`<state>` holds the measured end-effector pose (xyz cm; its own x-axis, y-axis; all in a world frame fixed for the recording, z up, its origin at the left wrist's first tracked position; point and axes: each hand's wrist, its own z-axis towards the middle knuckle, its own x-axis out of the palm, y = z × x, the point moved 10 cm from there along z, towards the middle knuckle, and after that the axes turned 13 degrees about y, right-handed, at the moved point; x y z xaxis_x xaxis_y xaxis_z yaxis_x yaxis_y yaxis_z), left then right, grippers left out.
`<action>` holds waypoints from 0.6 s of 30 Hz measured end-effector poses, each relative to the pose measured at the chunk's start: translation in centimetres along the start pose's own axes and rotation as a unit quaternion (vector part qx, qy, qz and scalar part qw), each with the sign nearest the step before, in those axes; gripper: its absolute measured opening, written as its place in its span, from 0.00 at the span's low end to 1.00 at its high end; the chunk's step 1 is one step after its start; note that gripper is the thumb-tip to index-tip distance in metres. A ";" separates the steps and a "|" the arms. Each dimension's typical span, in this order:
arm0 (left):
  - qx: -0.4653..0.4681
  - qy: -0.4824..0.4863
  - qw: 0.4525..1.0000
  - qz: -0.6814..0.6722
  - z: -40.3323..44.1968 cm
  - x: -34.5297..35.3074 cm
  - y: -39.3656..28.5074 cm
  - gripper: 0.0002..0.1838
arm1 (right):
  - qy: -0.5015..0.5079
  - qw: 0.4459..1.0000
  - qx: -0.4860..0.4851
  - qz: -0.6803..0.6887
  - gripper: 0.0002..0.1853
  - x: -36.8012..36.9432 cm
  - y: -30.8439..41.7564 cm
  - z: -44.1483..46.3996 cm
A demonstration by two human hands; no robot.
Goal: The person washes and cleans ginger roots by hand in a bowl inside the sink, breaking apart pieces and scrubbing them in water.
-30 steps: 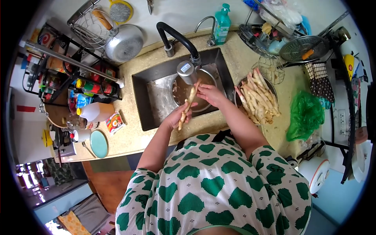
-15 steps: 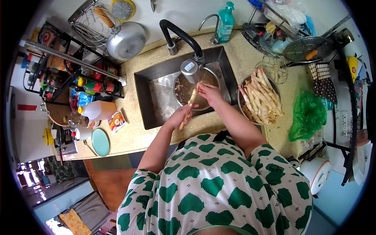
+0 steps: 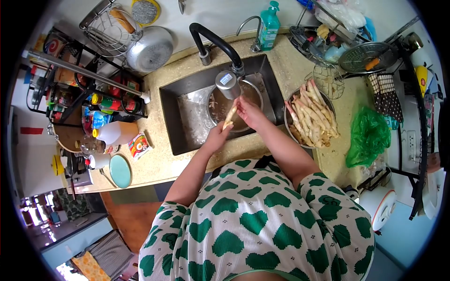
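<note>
My left hand (image 3: 218, 136) is closed around the lower end of a long, pale yellow, knobbly stalk-like piece (image 3: 230, 116); its exact kind is hard to make out. Fingers of my right hand (image 3: 250, 114) are pinched at its upper end. Both hands are over the sink (image 3: 180, 96), just below the silver faucet head (image 3: 228, 85). Beneath them, a round metal bowl (image 3: 207, 115) holds brownish water with small bits in it. To the right, another metal bowl (image 3: 288, 130) is heaped with similar pale pieces, several with pink ends.
A green plastic bag (image 3: 369, 138) lies on the right counter, near a wire rack (image 3: 330, 84). Behind the sink stand the black faucet (image 3: 213, 35) and a green pump bottle (image 3: 270, 28). Leftward are a turquoise plate (image 3: 120, 171), a jug (image 3: 117, 132) and a packet (image 3: 139, 145).
My left hand has risen slightly towards the right hand and now covers the lower part of the pale piece. The right hand has barely moved.
</note>
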<state>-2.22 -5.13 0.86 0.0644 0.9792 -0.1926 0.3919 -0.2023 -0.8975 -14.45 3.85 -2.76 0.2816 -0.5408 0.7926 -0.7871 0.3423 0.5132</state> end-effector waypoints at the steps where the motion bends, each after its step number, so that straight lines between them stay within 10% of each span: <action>1: -0.002 0.014 1.000 -0.002 0.0 0.3 0.0 0.16 | 0.020 1.000 -0.003 -0.013 0.10 0.0 0.0 0.2; 10: 0.060 -0.039 0.993 -0.096 -0.3 0.2 -1.1 0.18 | -0.010 0.999 -0.037 0.028 0.05 -0.2 -0.6 0.8; 14: 0.147 -0.178 0.959 0.165 -0.9 -0.8 -1.6 0.15 | 0.045 0.998 -0.036 0.007 0.04 -0.2 -0.8 1.9; 18: 0.071 -0.085 0.991 -0.073 -0.1 -0.8 0.5 0.19 | -0.029 0.998 0.020 0.054 0.05 -0.2 -1.7 0.9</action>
<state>-1.99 -6.03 0.62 -0.1433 0.9835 -0.1103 0.2510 -0.0717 -0.9653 -13.69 2.66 -4.05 0.1634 -0.5463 0.8215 -0.8325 0.3705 0.4120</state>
